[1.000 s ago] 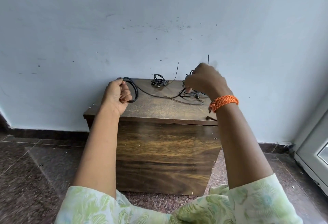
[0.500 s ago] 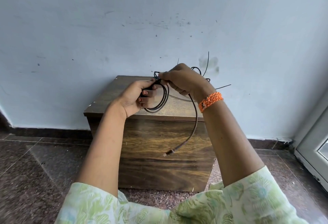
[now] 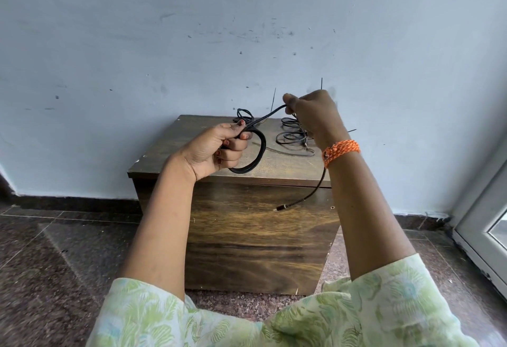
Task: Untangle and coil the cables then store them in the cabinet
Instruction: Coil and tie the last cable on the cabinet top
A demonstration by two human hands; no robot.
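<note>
- While the left hand (image 3: 216,149) is closing its fingers around a black cable (image 3: 259,151), the coiled loops are hanging just above the wooden cabinet (image 3: 247,237) top.
- Running up and right, the cable's free length is reaching the right hand (image 3: 312,116), whose fingers are pinching it.
- Its plug end (image 3: 279,207) is dangling low, pointing left.
- Other coiled cables (image 3: 292,135) are lying far right on top.

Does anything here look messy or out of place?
Yes. Several loose cables lie in untidy loops on the cabinet top near the wall. The cable held by the left hand and right hand is only partly coiled, its plug end dangling.
</note>
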